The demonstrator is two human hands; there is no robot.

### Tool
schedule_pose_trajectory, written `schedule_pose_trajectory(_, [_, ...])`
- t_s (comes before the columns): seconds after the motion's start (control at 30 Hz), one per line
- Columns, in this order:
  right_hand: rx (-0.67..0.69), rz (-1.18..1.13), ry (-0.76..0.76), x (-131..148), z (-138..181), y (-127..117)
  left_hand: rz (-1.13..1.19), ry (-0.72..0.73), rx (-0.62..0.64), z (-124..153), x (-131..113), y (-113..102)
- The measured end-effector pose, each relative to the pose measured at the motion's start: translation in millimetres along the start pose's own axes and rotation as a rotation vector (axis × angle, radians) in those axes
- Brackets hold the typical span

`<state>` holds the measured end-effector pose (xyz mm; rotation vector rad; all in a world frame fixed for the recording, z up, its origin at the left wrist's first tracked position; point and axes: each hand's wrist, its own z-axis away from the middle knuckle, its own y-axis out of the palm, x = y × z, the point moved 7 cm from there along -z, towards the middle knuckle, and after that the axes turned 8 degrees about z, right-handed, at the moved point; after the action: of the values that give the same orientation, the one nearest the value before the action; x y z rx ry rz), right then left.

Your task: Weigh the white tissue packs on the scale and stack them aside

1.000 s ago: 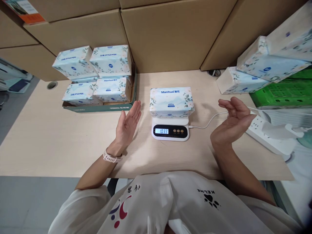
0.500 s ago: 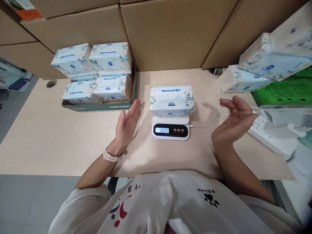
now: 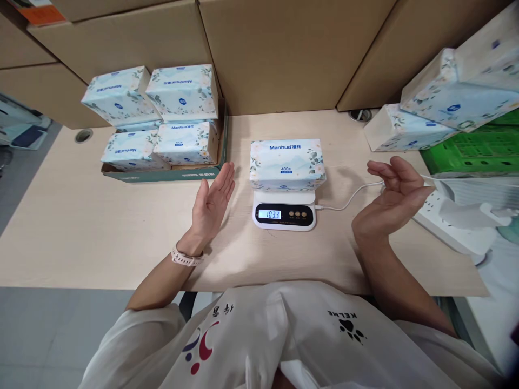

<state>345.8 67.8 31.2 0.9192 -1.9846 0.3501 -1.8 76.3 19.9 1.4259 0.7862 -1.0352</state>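
A pack of tissues with a blue floral wrapper rests on a white digital scale, hiding most of its platform. The lit display reads 103.3. To the left of the scale, my left hand is held open with the palm turned inward, apart from the pack and holding nothing. Over on the right, my right hand is also empty, its fingers loosely curved and apart, near the white cable that runs from the scale.
Several tissue packs fill a green-sided carton at the back left. More packs lean at the right beside a green package. A white power strip lies at the right edge. Cardboard boxes line the back.
The view has tilted very slightly, so the scene sits a little higher in the picture. Both hands, the pack and the reading are unchanged.
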Motion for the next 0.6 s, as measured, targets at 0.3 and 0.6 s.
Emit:
schedule_pose_trajectory(0.3, [-0.007,0.024,0.018,1.7,-0.5,0.5,-0.009,-0.006,-0.012,-0.2,0.4,0.2])
schedule_pose_trajectory(0.6, [-0.004,-0.006,0.035,1.1,-0.3,0.6,-0.018,-0.013,-0.005,0.1,0.4,1.7])
